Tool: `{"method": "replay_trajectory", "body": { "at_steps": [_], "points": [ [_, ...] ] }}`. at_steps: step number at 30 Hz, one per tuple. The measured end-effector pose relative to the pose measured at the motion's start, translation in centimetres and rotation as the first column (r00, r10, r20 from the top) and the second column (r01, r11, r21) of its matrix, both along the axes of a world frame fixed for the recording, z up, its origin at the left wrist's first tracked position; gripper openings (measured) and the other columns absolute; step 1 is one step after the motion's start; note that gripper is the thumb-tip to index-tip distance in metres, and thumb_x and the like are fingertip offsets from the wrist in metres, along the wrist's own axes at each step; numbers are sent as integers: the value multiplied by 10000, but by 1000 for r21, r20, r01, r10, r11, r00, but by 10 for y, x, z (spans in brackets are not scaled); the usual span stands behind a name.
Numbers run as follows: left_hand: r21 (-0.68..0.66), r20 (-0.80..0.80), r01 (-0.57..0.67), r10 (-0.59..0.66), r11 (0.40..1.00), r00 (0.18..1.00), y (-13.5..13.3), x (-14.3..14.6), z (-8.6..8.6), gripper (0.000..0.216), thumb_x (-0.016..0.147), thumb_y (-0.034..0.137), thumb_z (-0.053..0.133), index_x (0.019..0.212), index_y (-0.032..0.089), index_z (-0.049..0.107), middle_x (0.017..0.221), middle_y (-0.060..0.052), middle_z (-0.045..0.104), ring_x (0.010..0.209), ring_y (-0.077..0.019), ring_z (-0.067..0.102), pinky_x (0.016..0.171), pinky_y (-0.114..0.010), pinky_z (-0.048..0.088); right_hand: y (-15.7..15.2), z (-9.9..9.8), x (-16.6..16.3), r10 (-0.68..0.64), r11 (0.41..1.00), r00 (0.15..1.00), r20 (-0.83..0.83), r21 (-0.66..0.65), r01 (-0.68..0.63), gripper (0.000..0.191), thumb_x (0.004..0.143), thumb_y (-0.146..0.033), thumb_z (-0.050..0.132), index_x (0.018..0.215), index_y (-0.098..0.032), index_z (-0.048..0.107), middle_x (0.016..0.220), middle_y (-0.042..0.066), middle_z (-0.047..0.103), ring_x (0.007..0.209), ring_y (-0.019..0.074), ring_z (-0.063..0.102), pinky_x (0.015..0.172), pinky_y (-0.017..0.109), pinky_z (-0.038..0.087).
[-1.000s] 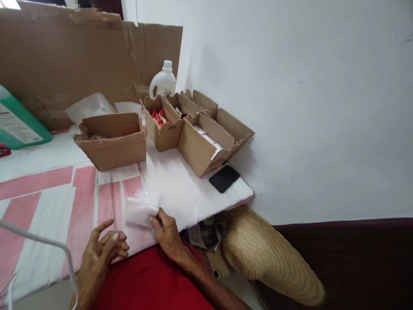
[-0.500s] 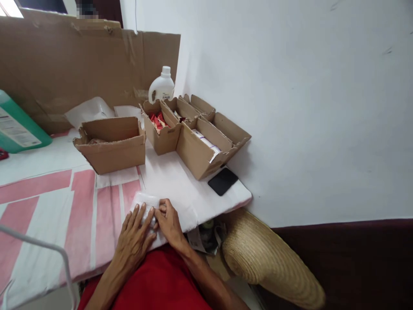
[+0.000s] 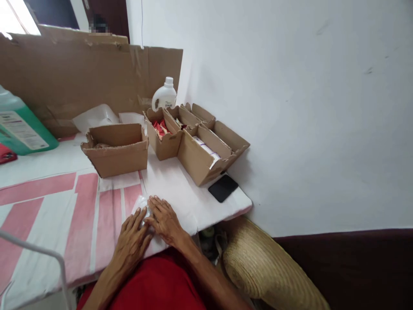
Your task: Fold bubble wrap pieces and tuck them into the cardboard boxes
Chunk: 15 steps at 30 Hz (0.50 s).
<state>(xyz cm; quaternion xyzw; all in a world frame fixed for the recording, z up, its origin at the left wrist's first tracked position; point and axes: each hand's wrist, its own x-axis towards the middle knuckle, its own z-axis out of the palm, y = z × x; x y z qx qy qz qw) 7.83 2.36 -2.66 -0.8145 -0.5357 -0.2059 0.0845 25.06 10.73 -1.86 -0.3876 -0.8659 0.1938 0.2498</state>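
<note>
A small clear bubble-wrap packet (image 3: 142, 204) lies on the pink-and-white cloth at the table's near edge. Both my hands rest on top of it. My left hand (image 3: 131, 239) lies flat with fingers stretched over its left part. My right hand (image 3: 163, 219) lies flat beside it, fingers spread over the packet's right part. Most of the packet is hidden under my fingers.
An open cardboard box (image 3: 116, 148) stands behind my hands. Two more open boxes (image 3: 196, 153) with red and white packs sit to the right, by a white bottle (image 3: 164, 94). A black phone (image 3: 223, 187) lies near the table corner. A straw hat (image 3: 271, 267) lies below.
My left hand came from the table edge onto the bubble-wrap packet. My right hand went from holding its corner to lying flat on it. The packet now lies pressed on the cloth.
</note>
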Motion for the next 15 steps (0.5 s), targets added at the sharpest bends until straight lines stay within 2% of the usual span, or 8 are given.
{"method": "replay_trajectory", "body": {
  "at_steps": [3,6,8,10,12,15],
  "points": [
    [19,45,69,-70,997,997,10,-12,6,495,903,140,473,1386,187,568,1391,-127,639,1299,-256,590,981,-374,510,13,15,8,-8,1000,996,-87,-24,6,468,986,-382,596,1388,-141,576,1408,148,616,1328,277,547,1110,473,453],
    [-5,157,96,-94,995,983,20,-24,16,472,890,114,456,1318,230,617,1221,-87,736,1128,-219,690,879,-332,557,21,31,11,91,996,985,-148,-3,-93,655,803,-530,788,1329,-174,622,1369,139,640,1299,309,555,1096,493,448],
    [-14,237,43,-39,999,971,25,-29,27,400,922,150,460,1269,239,639,1138,-72,760,1019,-192,720,838,-302,571,24,41,9,186,982,967,-174,1,-189,683,691,-553,866,1243,-204,667,1248,99,705,1210,299,609,1057,470,468],
    [-12,341,-42,43,999,939,29,-32,43,348,956,189,450,1240,244,644,1123,-64,758,1006,-178,718,853,-289,574,26,55,3,221,974,956,-194,-1,-225,426,768,-463,834,1096,-225,704,1034,42,750,1007,243,676,937,401,519],
    [-6,461,-120,109,993,881,35,-36,62,336,972,238,468,1270,264,621,1191,-58,734,1097,-190,690,921,-315,563,33,78,-3,228,973,947,-225,15,-231,117,909,-322,692,971,-224,700,886,13,725,826,188,675,786,322,534],
    [84,546,-250,166,965,822,52,-48,96,472,968,307,514,1438,276,479,1381,-85,632,1291,-240,583,1059,-410,494,60,131,-14,210,973,934,-288,159,-169,126,972,-220,558,946,-225,681,878,23,680,791,172,652,707,277,519]
  ]
}}
